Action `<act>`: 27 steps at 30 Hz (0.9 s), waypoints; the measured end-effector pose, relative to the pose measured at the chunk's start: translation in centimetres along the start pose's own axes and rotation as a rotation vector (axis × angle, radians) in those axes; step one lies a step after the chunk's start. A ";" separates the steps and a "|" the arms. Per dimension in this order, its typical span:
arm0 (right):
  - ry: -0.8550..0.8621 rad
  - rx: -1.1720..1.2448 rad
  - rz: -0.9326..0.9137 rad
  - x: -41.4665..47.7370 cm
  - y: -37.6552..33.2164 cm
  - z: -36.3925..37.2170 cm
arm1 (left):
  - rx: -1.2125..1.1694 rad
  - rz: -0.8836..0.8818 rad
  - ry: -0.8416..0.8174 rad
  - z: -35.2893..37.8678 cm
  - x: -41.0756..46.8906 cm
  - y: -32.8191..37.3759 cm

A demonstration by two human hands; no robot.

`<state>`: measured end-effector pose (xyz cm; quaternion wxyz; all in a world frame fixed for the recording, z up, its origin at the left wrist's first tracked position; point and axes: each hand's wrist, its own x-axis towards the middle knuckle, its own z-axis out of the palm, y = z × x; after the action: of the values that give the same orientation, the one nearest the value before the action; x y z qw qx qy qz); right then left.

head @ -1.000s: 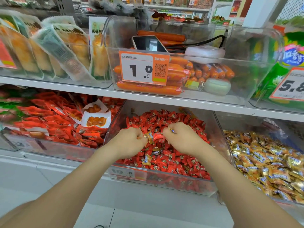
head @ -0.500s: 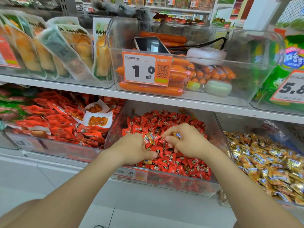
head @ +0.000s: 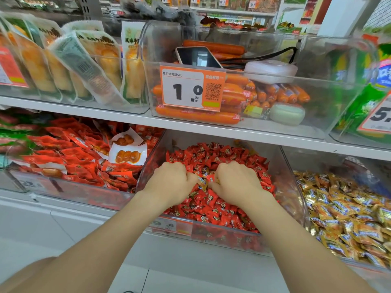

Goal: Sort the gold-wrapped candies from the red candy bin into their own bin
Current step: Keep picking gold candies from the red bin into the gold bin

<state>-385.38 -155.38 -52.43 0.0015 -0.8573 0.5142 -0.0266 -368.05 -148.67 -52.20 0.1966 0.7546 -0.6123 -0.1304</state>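
Half a second ago the right hand (head: 234, 182) was raised a little with a gold candy at its fingertips, and the left hand (head: 171, 182) lay flatter on the pile. Now both are knuckles-up in the middle of the red bin (head: 289, 187), drawn together until they almost touch. The left fingers (head: 193, 179) are curled and seem to pinch a gold candy (head: 202, 181) just at their tips. The right fingers are curled down among the red candies (head: 211, 206), and whether they grip anything is hidden.

I read this as gathering. The hands are working through the pile for stray gold pieces, and nothing has yet been carried across. The gold bin (head: 317, 161) stands well to the right of the fingers, already heaped with gold candies (head: 349, 208). The next move would be a lift and a reach that way. Loose red candies could ride along in a curled hand.

The bins sit on a lower shelf. Left of the fingers is a bin of red packets (head: 74, 157). Above the fingers runs a white shelf (head: 232, 134) with a clear bin of sausages (head: 196, 116), which also holds a phone (head: 197, 58) and a white case (head: 270, 70). Its front bears a price tag (head: 191, 88). Further aisles of stock show beyond, blurred.
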 end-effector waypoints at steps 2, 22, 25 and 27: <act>0.040 0.001 0.030 -0.1 0.1 -0.5 | -0.005 0.004 0.045 0.1 0.5 -0.1; -0.025 0.038 -0.020 1.2 -2.2 1.6 | 0.385 0.106 -0.032 1.3 1.7 -0.9; -0.012 0.061 -0.046 1.4 -2.2 2.2 | 0.420 0.116 -0.091 1.6 1.9 -1.0; -0.017 0.116 -0.046 1.6 -1.8 2.2 | 0.441 0.093 -0.122 1.6 2.0 -0.9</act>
<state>-382.95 -155.97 -54.55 0.0550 -0.8674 0.4920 -0.0492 -367.51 -150.64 -53.91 -0.0046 0.7410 -0.6708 -0.0294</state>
